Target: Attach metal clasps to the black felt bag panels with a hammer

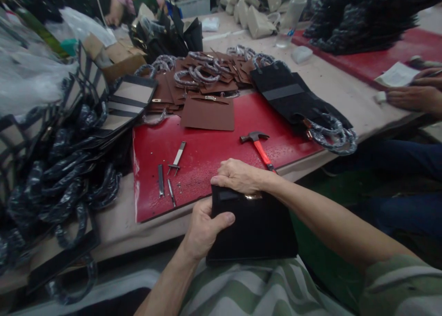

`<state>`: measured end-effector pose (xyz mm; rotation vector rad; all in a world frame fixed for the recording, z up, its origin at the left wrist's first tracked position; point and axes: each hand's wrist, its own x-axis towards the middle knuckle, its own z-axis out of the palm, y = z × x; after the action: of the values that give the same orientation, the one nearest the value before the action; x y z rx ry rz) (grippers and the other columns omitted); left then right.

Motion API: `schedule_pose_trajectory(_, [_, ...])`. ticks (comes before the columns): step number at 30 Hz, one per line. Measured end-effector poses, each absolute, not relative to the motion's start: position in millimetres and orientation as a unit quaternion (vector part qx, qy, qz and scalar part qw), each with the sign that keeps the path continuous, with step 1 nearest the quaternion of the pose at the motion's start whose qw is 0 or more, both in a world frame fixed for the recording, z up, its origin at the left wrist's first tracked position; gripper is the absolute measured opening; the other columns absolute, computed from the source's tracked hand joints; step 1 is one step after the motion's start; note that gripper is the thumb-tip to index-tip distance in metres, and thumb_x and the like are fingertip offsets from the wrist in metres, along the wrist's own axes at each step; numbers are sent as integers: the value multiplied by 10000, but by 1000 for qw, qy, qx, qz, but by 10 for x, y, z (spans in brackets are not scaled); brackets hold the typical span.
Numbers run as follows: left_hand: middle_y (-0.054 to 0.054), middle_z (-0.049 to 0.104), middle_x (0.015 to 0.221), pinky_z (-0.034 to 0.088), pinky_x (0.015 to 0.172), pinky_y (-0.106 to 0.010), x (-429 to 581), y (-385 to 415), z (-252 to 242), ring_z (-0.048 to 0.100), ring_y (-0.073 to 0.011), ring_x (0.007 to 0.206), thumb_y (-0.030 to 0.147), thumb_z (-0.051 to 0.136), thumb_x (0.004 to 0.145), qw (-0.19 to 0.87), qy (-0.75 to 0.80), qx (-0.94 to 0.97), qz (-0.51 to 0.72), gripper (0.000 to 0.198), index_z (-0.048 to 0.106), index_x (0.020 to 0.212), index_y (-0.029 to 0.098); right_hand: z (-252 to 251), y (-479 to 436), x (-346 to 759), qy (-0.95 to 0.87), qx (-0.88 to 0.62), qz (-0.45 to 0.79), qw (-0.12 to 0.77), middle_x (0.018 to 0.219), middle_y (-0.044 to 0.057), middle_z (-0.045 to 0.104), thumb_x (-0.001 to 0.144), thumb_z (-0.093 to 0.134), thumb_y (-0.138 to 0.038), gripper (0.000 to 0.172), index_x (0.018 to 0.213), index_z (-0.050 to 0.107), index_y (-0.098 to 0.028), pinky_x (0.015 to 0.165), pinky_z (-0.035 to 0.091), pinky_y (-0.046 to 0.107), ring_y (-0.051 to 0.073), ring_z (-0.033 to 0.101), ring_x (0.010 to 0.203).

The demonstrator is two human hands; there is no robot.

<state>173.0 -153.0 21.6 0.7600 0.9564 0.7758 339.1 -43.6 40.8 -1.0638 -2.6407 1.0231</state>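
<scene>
A black handbag body (253, 231) with a small gold clasp (253, 196) rests against my lap, in front of the table edge. My left hand (207, 226) grips its left side, thumb lying on the front face. Over the top left corner my right hand (238, 175) is closed, its thumb along the top edge; the far fingers are hidden. Past my hands, on a red board (214, 155), lie a claw hammer (258, 148) with an orange handle, a pronged punch (177, 157), a dark metal bar (160, 180) and a thin metal rod (171, 192).
Brown leather panels (207, 113) with wrapped handles are heaped at the board's back. Black bag pieces (283, 90) lie to the right. Many plastic-wrapped black handles (62, 164) pile up at left. A co-worker's hands (414, 92) are at far right; another person (120, 7) is at the back.
</scene>
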Motion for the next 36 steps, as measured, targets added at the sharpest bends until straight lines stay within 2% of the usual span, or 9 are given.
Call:
schedule_pose_trajectory(3, [-45,707,794,531,645,-285,1732,-1532,206,644,-181,686,324,819,690,750,433,352,355,323,730,922,117,309,-444,3382,-804,-352,477,53,566,-41,384,975,371,-500,521,573,434,-175,563,269,257,90,337,543])
schedule_pose_trajectory(5, [-44,699,777,525,636,-283,1724,-1541,194,641,-182,684,327,815,693,750,435,351,354,311,736,908,116,281,-467,3382,-757,-354,546,53,574,-49,362,944,386,-569,539,573,419,-178,537,266,248,82,317,538])
schedule_pose_trajectory(10, [-25,674,706,499,580,-249,1684,-1550,177,607,-149,616,312,827,670,744,440,352,359,245,747,796,118,350,-528,3351,-710,-374,596,29,541,-54,336,913,426,-600,568,542,446,-170,495,246,247,74,290,510])
schedule_pose_trajectory(13, [-28,690,712,510,584,-253,1665,-1538,186,618,-153,617,303,831,660,748,433,349,362,235,767,800,126,342,-546,3315,-695,-382,609,-15,534,-42,386,923,427,-606,584,559,512,-158,499,281,251,82,337,508])
schedule_pose_trajectory(17, [-34,691,681,501,551,-243,1654,-1552,193,614,-152,586,307,834,641,751,438,340,360,237,779,778,122,139,-606,3282,-668,-399,626,-45,624,1,551,890,480,-661,579,685,640,-144,558,362,259,124,484,596])
schedule_pose_trajectory(21, [-25,672,642,475,519,-223,1645,-1595,176,590,-134,555,299,835,622,746,451,323,369,208,766,704,121,-69,-716,3241,-602,-401,690,-24,604,-4,541,911,471,-624,564,676,645,-142,578,401,261,121,477,581])
schedule_pose_trajectory(27, [-33,697,687,494,557,-242,1573,-1633,83,621,-156,593,316,823,657,758,442,321,356,229,767,764,121,-50,-746,3202,-614,-416,671,-36,609,-12,517,910,444,-630,561,663,594,-149,538,365,251,105,439,561])
schedule_pose_trajectory(32, [-36,714,730,492,581,-229,1529,-1637,70,626,-147,624,341,815,698,766,440,322,341,272,754,848,123,85,-672,3248,-677,-409,609,-47,527,-34,407,945,346,-621,614,567,490,-159,544,304,253,92,385,541])
schedule_pose_trajectory(36, [-38,718,739,500,605,-232,1540,-1643,68,630,-144,636,360,809,714,754,457,301,363,291,742,872,126,161,-693,3298,-669,-448,592,-35,554,-19,425,901,330,-720,670,568,484,-160,531,278,257,97,386,549])
